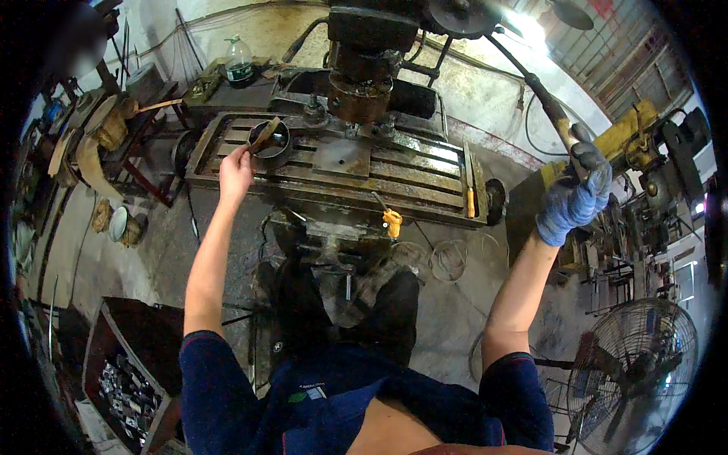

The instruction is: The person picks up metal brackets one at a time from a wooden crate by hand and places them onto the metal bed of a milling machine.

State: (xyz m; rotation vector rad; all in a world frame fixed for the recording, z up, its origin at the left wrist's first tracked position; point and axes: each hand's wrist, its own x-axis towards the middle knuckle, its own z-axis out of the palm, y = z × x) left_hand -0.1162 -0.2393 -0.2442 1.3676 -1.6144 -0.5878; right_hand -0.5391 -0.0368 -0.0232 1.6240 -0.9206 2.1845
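My bare left hand [237,173] is closed in a pinch on a brown brush [265,135], which tilts over a round dark pot [274,157]. The pot stands on the left part of the slotted machine table [409,187] and has dark liquid in it. At the right, my right hand [574,199], in a blue and grey glove, is wrapped round the end of a long machine lever [547,106]. Above the middle of the table hangs the dark drill head [360,95]. Under it lies a flat metal plate [334,157] with a small hole.
A yellow air gun [391,219] hangs at the table's front edge. A yellow-handled tool [470,202] lies at its right end. Behind stands a clear bottle [239,64]. A bin [114,322] of metal pieces is at lower left, a caged fan [633,379] at lower right.
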